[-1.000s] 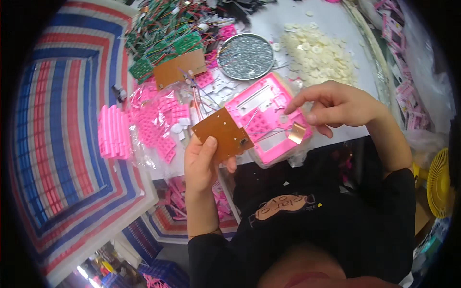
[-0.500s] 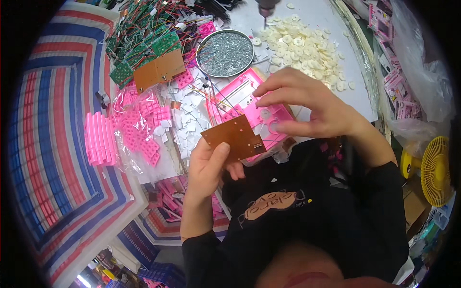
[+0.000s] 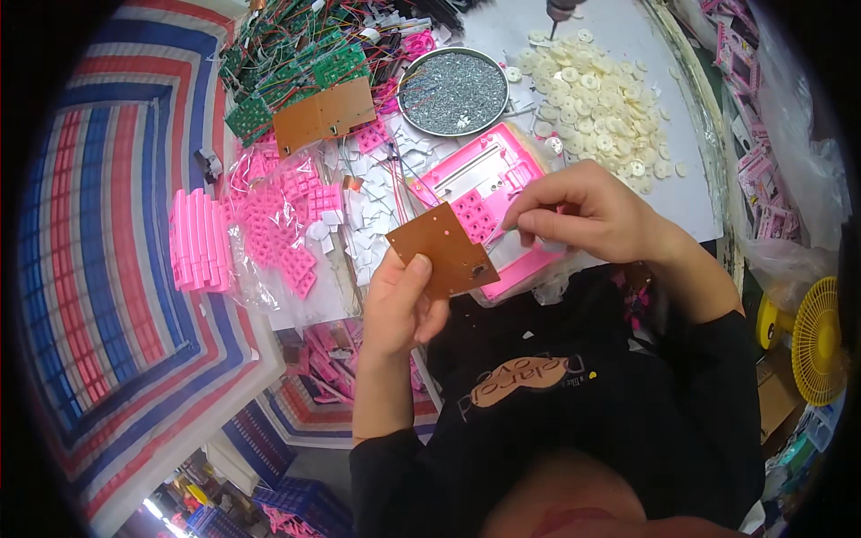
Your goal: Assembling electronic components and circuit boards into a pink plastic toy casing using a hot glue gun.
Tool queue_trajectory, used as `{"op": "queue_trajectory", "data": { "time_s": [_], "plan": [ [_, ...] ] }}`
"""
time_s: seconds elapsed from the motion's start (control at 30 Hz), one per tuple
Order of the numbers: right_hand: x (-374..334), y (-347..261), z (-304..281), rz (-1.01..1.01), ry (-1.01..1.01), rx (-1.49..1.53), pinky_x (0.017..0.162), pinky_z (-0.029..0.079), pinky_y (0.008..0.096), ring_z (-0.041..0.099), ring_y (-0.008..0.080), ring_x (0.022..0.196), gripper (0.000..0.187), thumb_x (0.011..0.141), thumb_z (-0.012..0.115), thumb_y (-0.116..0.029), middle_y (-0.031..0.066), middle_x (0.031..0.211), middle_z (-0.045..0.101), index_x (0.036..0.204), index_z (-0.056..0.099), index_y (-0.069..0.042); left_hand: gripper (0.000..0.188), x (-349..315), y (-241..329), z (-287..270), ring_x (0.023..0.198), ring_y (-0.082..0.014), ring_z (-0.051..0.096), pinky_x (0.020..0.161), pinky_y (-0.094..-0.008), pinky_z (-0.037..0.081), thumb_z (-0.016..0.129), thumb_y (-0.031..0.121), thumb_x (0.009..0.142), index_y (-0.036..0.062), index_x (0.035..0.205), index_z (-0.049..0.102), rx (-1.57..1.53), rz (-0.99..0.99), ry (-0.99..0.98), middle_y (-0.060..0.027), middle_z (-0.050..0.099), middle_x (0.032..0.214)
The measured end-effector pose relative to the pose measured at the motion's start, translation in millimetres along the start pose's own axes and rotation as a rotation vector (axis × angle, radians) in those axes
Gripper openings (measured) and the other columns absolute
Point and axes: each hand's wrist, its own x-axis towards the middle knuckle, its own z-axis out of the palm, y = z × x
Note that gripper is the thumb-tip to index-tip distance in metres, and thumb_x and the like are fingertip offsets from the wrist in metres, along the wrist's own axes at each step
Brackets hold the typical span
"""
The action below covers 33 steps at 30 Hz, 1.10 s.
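Note:
My left hand (image 3: 399, 305) grips a brown circuit board (image 3: 444, 251) by its lower left edge, plain side up, with thumb on top. The board is tilted and covers the left part of a pink plastic casing (image 3: 527, 267). Inside the casing lies a pink rubber button pad (image 3: 473, 215), just beyond the board's edge. Over the casing's right side is my right hand (image 3: 583, 211), thumb and fingers closed in a pinch. A pale patch shows under its fingers, but what they hold, if anything, is unclear. Thin wires run near the board's upper edge.
Behind the casing stands a round tin (image 3: 453, 91) of small screws. Cream plastic discs (image 3: 601, 108) are heaped at right, under a hanging screwdriver bit (image 3: 554, 22). Wired green boards (image 3: 309, 63), bagged pink button pads (image 3: 273, 211) and white paper squares (image 3: 368, 211) lie left.
My right hand has gone from spread fingers to a pinch and come down closer to the casing. More of the pink button pad shows. The whole view has shifted slightly.

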Motion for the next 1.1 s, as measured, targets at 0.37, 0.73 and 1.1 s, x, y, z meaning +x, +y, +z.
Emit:
{"op": "queue_trajectory", "data": {
  "time_s": [0.37,0.73,1.1],
  "plan": [
    [9.1,-4.3,13.2,-0.34,0.207,-0.252,0.077,0.049,0.0375,0.062,0.0271,0.088,0.013,0.091,0.07,-0.016,0.0096,0.096,0.067,0.096,0.07,-0.003,0.038,2.2,-3.4,-5.9,0.042,-0.0046,0.035,0.032,-0.0155,0.024,0.046,0.027,0.11,0.0059,0.143,0.042,-0.21,0.051,0.092,-0.0176,0.065,0.122],
    [19.4,8.8,36.0,0.033,0.165,0.562,0.068,0.054,0.0241,0.065,0.0098,0.086,0.016,0.101,0.059,-0.011,0.0053,0.098,0.067,0.103,0.067,0.002,0.044,2.6,-11.2,-9.9,0.044,-0.0086,0.046,0.03,-0.0183,0.029,0.042,0.027,0.112,0.0115,0.152,0.033,-0.325,0.028,-0.043,-0.0161,0.062,0.129],
    [13.2,-6.0,67.4,0.167,0.082,0.967,0.047,0.043,0.0209,0.063,0.0117,0.06,0.027,0.109,0.048,-0.025,0.0059,0.097,0.065,0.123,0.059,-0.005,0.044,15.7,-22.7,1.9,0.045,-0.012,0.052,0.033,-0.0178,0.034,0.046,0.031,0.11,0.014,0.149,0.033,-0.352,0.205,0.085,-0.029,0.055,0.138]
  ]
}}
